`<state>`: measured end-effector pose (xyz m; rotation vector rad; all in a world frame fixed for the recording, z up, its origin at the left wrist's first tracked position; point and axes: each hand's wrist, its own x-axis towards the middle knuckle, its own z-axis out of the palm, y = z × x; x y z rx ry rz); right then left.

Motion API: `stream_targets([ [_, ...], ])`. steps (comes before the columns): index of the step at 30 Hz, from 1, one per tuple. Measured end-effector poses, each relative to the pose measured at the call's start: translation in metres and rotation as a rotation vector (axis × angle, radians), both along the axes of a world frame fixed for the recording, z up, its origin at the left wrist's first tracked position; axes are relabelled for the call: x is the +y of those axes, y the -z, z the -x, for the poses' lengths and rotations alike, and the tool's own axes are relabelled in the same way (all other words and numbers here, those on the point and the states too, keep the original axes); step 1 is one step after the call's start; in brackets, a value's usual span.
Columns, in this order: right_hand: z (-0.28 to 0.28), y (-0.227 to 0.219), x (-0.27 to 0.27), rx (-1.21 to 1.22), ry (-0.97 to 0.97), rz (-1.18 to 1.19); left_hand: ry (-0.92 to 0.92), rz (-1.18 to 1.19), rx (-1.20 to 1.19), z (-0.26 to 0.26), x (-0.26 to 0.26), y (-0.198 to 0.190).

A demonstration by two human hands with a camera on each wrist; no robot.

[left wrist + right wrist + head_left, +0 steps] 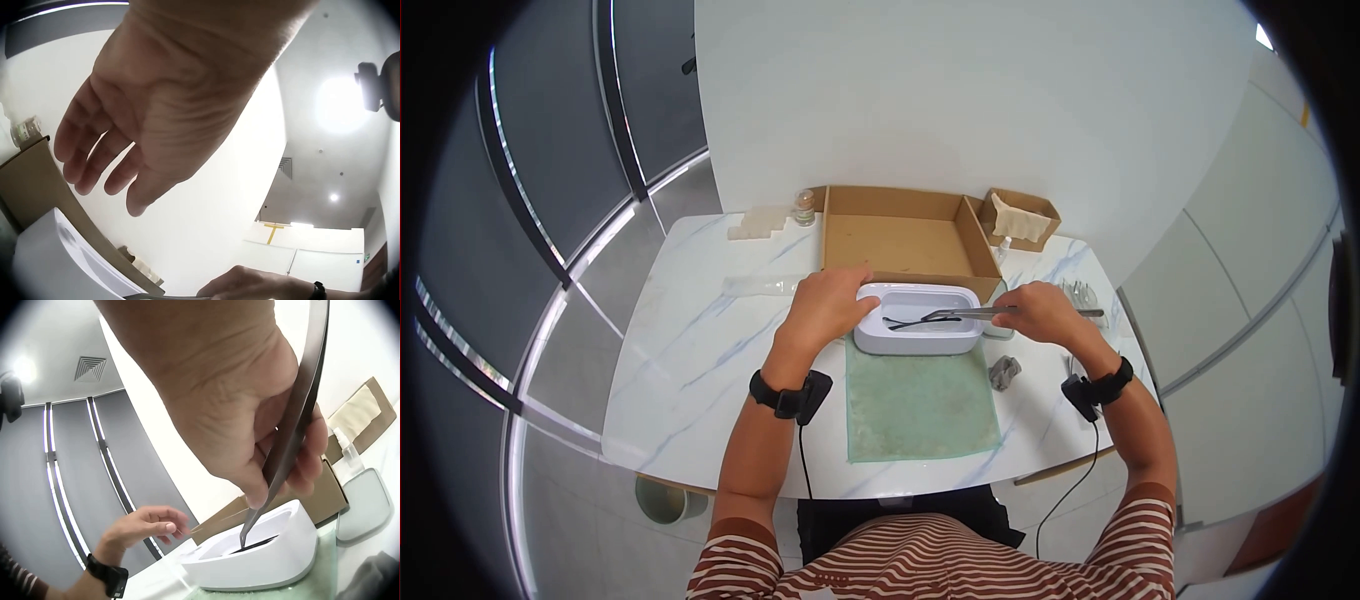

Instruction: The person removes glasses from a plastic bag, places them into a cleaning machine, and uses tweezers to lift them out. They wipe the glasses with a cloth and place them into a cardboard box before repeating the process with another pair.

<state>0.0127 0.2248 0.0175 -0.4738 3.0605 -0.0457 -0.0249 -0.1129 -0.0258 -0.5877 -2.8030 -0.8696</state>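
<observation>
Tweezers (975, 313) (292, 422) are pinched between the thumb and fingers of my right hand (1045, 315) (228, 394). Their tips reach down into a white oval basin (915, 344) (47, 259) (265, 572), at a thin dark piece (903, 325) (261, 543) lying inside; whether they grip it I cannot tell. My left hand (828, 305) (165, 106) (147, 527) hangs beside and above the basin's left end, fingers loosely bent and holding nothing. The basin stands on the far edge of a green cloth (920, 405).
Behind the basin lies an open cardboard box (900, 235), with a smaller box (990, 212) at its right holding cloth. A jar (804, 208) and pale blocks (758, 222) stand back left. Right of the basin are a grey crumpled cloth (1005, 373) and a spray bottle (350, 459).
</observation>
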Motion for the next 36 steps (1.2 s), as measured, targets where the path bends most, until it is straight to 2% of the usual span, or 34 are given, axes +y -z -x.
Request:
stream_targets([
  [10, -0.014, -0.012, 0.004, -0.034, -0.047, 0.007, 0.111, 0.247, -0.119, 0.000, 0.008, 0.010],
  [18, -0.004, 0.000, -0.005, -0.052, -0.009, -0.019, 0.133, 0.254, -0.057, -0.005, 0.018, 0.021],
  [25, 0.012, 0.019, -0.001, 0.071, -0.005, 0.017, 0.099, 0.296, -0.048, -0.007, 0.022, 0.019],
  [36, 0.007, 0.030, 0.000, 0.086, 0.060, 0.042, 0.074, 0.291, -0.036, -0.007, 0.028, 0.021],
])
